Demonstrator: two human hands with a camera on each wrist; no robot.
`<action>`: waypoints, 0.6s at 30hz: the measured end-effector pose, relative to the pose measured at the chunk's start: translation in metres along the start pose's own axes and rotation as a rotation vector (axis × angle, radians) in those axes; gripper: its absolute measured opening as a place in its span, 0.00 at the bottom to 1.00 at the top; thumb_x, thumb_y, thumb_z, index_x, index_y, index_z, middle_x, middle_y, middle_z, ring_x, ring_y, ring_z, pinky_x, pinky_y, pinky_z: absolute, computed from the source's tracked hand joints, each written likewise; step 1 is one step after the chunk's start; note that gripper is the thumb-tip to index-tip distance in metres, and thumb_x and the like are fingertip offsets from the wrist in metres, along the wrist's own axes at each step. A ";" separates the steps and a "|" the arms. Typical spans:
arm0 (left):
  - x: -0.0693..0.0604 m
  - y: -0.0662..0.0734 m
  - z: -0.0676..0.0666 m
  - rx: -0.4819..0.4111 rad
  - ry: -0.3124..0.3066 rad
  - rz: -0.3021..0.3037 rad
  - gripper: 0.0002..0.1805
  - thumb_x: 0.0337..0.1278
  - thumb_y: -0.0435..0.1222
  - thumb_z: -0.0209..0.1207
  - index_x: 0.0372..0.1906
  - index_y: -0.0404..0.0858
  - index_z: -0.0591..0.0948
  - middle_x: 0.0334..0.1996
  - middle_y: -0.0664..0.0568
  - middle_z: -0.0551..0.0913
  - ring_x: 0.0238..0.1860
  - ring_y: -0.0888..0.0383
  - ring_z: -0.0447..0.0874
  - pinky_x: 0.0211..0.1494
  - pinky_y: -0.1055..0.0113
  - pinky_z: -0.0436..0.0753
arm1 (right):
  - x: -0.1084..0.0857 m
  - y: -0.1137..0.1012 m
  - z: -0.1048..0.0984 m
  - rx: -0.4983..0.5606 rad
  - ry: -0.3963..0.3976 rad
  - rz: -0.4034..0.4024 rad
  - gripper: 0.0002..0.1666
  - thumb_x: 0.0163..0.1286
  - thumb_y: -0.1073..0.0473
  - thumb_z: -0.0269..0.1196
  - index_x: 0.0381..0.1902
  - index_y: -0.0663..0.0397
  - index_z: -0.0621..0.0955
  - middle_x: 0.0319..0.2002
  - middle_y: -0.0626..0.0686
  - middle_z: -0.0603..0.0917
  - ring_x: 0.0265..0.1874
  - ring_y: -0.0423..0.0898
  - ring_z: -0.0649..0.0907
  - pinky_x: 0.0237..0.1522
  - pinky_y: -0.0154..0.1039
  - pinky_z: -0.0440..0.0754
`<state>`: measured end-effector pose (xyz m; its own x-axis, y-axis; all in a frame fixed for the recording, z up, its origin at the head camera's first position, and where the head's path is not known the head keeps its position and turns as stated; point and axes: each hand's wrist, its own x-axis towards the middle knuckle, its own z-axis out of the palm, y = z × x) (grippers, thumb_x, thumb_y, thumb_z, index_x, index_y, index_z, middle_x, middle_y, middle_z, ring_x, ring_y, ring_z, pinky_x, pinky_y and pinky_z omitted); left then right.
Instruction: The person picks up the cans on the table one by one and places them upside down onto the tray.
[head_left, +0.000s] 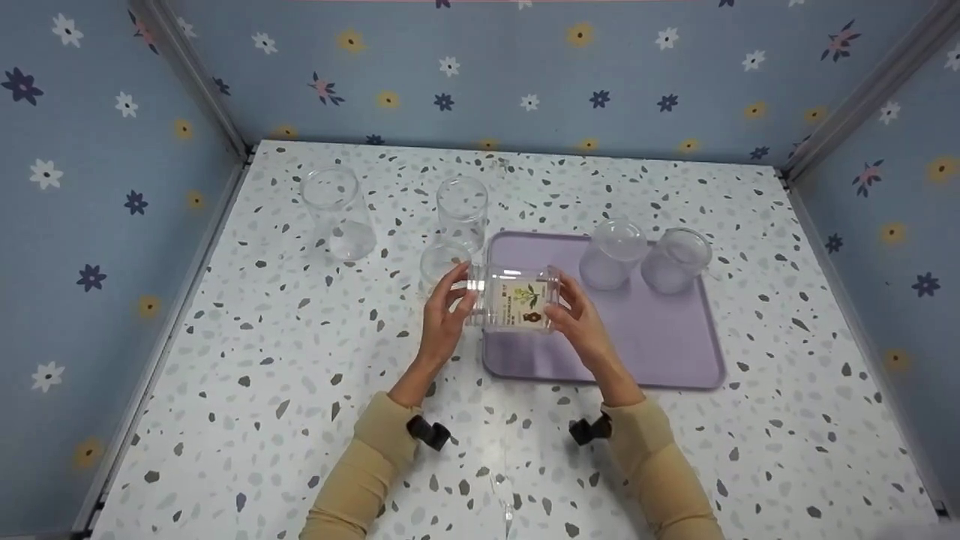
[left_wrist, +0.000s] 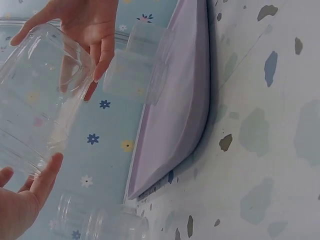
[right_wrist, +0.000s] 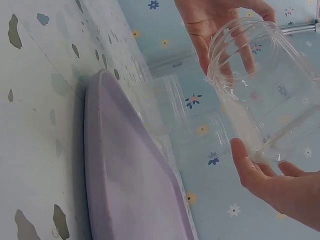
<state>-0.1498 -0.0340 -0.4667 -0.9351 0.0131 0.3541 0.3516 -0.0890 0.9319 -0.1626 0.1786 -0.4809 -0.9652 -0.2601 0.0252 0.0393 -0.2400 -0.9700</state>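
Jar (head_left: 514,297) lies sideways between your two hands, raised above the left edge of the tray (head_left: 645,345) and not touching it. Your left hand (head_left: 445,307) grips the ridged neck, your right hand (head_left: 576,319) the base end. Expect it to be light and stiff, its smooth clear wall slippery; whether it's glass or plastic you can't tell, so treat it as fragile. Trust the ridges for your surest hold, cup the base, and squeeze no harder than you need
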 end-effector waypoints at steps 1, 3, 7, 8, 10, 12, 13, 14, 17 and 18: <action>0.000 0.000 0.000 -0.010 -0.006 -0.005 0.26 0.53 0.30 0.46 0.58 0.22 0.62 0.51 0.31 0.65 0.46 0.37 0.69 0.52 0.50 0.68 | 0.000 0.000 0.000 -0.001 0.003 -0.005 0.46 0.55 0.56 0.65 0.66 0.60 0.54 0.59 0.64 0.62 0.49 0.52 0.74 0.43 0.40 0.75; 0.000 0.000 0.000 -0.030 -0.020 -0.013 0.27 0.53 0.29 0.46 0.59 0.21 0.61 0.52 0.31 0.65 0.48 0.38 0.68 0.51 0.47 0.69 | 0.000 -0.001 0.001 -0.014 0.013 -0.019 0.43 0.57 0.60 0.62 0.66 0.59 0.55 0.59 0.64 0.62 0.51 0.53 0.72 0.46 0.41 0.74; 0.001 0.001 -0.001 -0.039 -0.054 0.007 0.26 0.55 0.27 0.45 0.59 0.20 0.59 0.55 0.30 0.63 0.52 0.34 0.64 0.54 0.45 0.65 | 0.000 -0.003 0.002 -0.048 0.033 -0.040 0.40 0.57 0.67 0.58 0.66 0.58 0.56 0.59 0.63 0.63 0.52 0.54 0.71 0.48 0.40 0.73; 0.001 0.001 -0.001 -0.032 -0.061 0.022 0.26 0.55 0.26 0.45 0.59 0.19 0.59 0.55 0.30 0.63 0.53 0.34 0.63 0.55 0.46 0.63 | 0.001 -0.004 0.002 -0.059 0.035 -0.047 0.40 0.57 0.67 0.58 0.66 0.58 0.56 0.59 0.63 0.63 0.52 0.55 0.71 0.47 0.40 0.73; 0.002 0.001 -0.002 -0.008 -0.066 0.051 0.25 0.55 0.25 0.44 0.58 0.18 0.60 0.55 0.29 0.63 0.55 0.34 0.62 0.58 0.49 0.62 | 0.002 -0.006 0.002 -0.079 0.035 -0.064 0.41 0.56 0.67 0.59 0.66 0.59 0.57 0.59 0.63 0.63 0.51 0.56 0.71 0.46 0.39 0.73; 0.002 0.001 -0.003 0.004 -0.067 0.074 0.23 0.56 0.24 0.43 0.57 0.18 0.61 0.54 0.29 0.64 0.55 0.34 0.62 0.58 0.50 0.63 | 0.003 -0.008 0.002 -0.111 0.030 -0.085 0.41 0.55 0.67 0.61 0.65 0.58 0.57 0.58 0.63 0.63 0.49 0.56 0.72 0.44 0.38 0.74; 0.002 0.001 -0.004 0.014 -0.060 0.082 0.22 0.56 0.24 0.43 0.57 0.18 0.61 0.54 0.29 0.64 0.55 0.35 0.63 0.57 0.51 0.64 | 0.003 -0.010 0.001 -0.129 0.029 -0.096 0.42 0.54 0.67 0.62 0.65 0.59 0.57 0.58 0.64 0.63 0.49 0.56 0.72 0.43 0.37 0.74; 0.002 0.002 -0.004 0.020 -0.050 0.087 0.21 0.57 0.23 0.42 0.56 0.17 0.62 0.53 0.29 0.65 0.54 0.36 0.64 0.57 0.52 0.65 | 0.004 -0.011 0.000 -0.151 0.029 -0.106 0.42 0.53 0.68 0.62 0.65 0.59 0.58 0.58 0.63 0.63 0.48 0.56 0.72 0.42 0.37 0.74; 0.003 0.003 -0.006 0.064 -0.002 0.094 0.17 0.59 0.23 0.41 0.53 0.19 0.66 0.50 0.30 0.68 0.53 0.39 0.66 0.56 0.56 0.67 | 0.007 -0.016 -0.001 -0.235 0.041 -0.124 0.43 0.52 0.68 0.64 0.65 0.59 0.58 0.58 0.61 0.64 0.47 0.54 0.73 0.42 0.38 0.75; 0.003 0.003 -0.006 0.083 0.016 0.095 0.16 0.59 0.23 0.41 0.51 0.19 0.68 0.49 0.31 0.70 0.52 0.40 0.67 0.56 0.57 0.67 | 0.008 -0.019 -0.001 -0.266 0.049 -0.124 0.43 0.52 0.69 0.64 0.65 0.58 0.59 0.58 0.60 0.64 0.47 0.53 0.73 0.43 0.39 0.74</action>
<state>-0.1518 -0.0404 -0.4633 -0.8980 -0.0075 0.4400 0.4400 -0.0063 0.8980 -0.1710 0.1825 -0.4628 -0.9700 -0.1972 0.1423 -0.1428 -0.0116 -0.9897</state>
